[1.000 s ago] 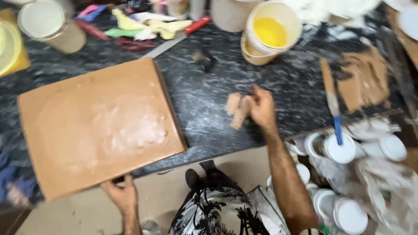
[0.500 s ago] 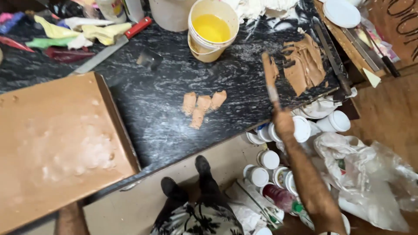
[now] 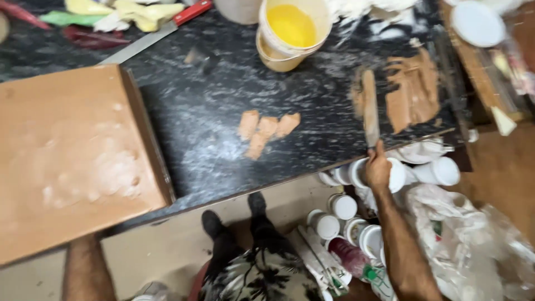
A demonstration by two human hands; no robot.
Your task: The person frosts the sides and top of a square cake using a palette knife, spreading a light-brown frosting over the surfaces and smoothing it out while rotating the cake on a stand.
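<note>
The right hand point(image 3: 378, 167) is closed around the handle of a putty knife point(image 3: 370, 108) at the near edge of the black stone counter point(image 3: 223, 111). The blade reaches away from the grip and lies flat in a smear of brown putty point(image 3: 409, 92) just beyond the fingers. The left hand is hidden: only its forearm point(image 3: 83, 267) shows, running up under the near edge of the wooden board point(image 3: 67, 156), so whether it grips the board cannot be told.

By the look of it, the step in hand is loading the blade with filler from the smear. The next move would call for scooping a modest amount onto the blade and carrying it level across to the board without dropping any.

Well to the left of the grip, three small dabs of the same putty point(image 3: 267, 131) sit on the counter, between the knife and the board. The board has a pale, chalky patch point(image 3: 95, 167) on its face. Farther from the grip, past the dabs, a bucket of yellow liquid point(image 3: 290, 30) stands near the back of the counter. Below the grip, white-lidded tubs point(image 3: 340, 209) crowd the floor.
</note>
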